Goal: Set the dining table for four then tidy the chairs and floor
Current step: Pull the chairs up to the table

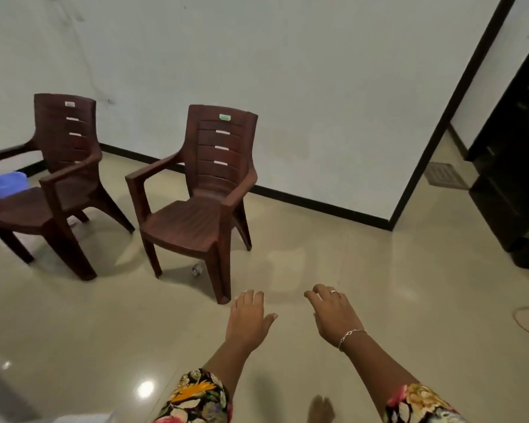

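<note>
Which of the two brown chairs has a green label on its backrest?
The chair on the right: its top label is green, while the left chair carries a white label.

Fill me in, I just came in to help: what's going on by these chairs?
A person stands on the tiled floor with the left hand and right hand held out in front, both open and empty, touching nothing. Two brown plastic armchairs stand near the wall: the nearer chair just ahead of the left hand, the farther chair to its left. A small crumpled scrap lies under the nearer chair.
</note>
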